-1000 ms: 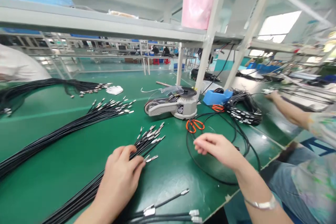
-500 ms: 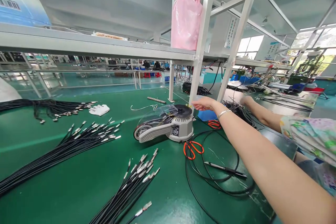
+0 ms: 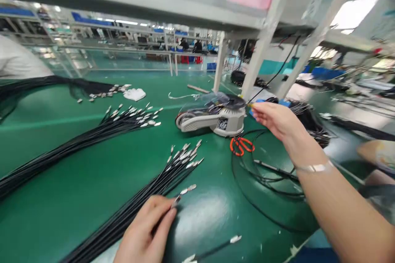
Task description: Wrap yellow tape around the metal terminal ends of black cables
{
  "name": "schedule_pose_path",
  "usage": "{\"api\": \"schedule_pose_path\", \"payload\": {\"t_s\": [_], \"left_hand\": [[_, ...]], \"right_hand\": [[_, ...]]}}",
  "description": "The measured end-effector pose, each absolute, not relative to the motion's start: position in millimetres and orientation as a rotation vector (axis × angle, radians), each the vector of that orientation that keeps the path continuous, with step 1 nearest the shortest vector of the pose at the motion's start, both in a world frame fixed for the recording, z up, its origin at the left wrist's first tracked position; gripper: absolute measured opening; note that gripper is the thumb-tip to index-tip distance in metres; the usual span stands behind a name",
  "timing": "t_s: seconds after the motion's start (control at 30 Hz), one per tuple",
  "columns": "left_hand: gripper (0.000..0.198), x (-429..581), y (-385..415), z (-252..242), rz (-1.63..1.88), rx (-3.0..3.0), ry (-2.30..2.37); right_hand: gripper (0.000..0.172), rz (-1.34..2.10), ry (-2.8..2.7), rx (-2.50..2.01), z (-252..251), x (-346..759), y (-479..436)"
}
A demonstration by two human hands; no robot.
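My left hand (image 3: 145,232) rests low on the green table (image 3: 77,181), its fingers pinched on one black cable near its metal tip, at the near end of a bundle of black cables (image 3: 160,178). My right hand (image 3: 273,119) is raised beside the grey tape dispenser (image 3: 212,118), fingers curled around a small piece I cannot make out, perhaps tape. A bracelet sits on that wrist. Orange scissors (image 3: 241,144) lie just below this hand, next to a coiled black cable (image 3: 268,176).
A larger cable bundle (image 3: 92,135) fans across the left of the table and another lies farther back (image 3: 61,86), beside a white glove (image 3: 135,94). White frame posts (image 3: 262,45) rise behind the dispenser. A co-worker's arm (image 3: 375,152) shows at the right edge.
My right hand has pulled back from over the dispenser and now holds something small. My left hand has come back into view on the cables. The view has tilted downward.
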State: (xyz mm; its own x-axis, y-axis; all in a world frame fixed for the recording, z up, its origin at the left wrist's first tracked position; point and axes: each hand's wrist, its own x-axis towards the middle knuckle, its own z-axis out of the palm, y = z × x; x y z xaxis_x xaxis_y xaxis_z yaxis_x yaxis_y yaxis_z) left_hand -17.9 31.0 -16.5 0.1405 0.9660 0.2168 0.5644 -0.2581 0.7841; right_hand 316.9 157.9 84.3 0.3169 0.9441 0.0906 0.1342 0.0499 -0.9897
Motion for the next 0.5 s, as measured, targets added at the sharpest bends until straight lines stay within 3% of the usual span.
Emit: {"api": "schedule_pose_path", "payload": {"t_s": [0.2, 0.5], "left_hand": [[0.024, -8, 18, -4, 0.973, 1.829, 1.552], [0.015, -1, 5, 5, 1.073, 1.733, 1.469]], "right_hand": [[0.031, 1.478, -0.929, -1.233, 1, 185, -10], [0.033, 1.412, -0.835, -1.109, -14, 133, -37]]}}
